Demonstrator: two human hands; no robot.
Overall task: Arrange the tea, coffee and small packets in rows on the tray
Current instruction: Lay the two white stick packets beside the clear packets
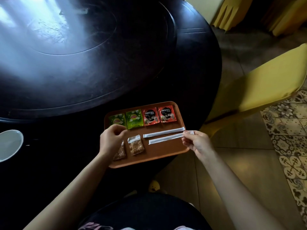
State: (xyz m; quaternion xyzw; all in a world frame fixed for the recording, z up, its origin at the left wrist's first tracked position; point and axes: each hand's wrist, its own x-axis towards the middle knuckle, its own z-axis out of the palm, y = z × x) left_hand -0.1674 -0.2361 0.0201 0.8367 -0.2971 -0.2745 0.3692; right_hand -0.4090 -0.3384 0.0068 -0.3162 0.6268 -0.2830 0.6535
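Note:
An orange-brown tray (166, 151) lies at the near edge of a dark round table. Its far row holds two green tea packets (134, 119) and two red coffee packets (167, 114). Below them lie two clear packets of brown sugar (136, 145) and two long white stick packets (163, 131). My right hand (197, 143) pinches the right end of the nearer white stick (164, 138). My left hand (111, 139) hovers over the tray's left side with fingers curled, partly covering the left sugar packet (120, 152) and the left tea packet; nothing shows in its grip.
The dark round table (83, 72) has a raised centre disc. A white dish (9, 144) sits at the left edge. Yellow-covered chairs (259, 83) stand to the right on a tiled floor. The tray's right corner overhangs the table edge.

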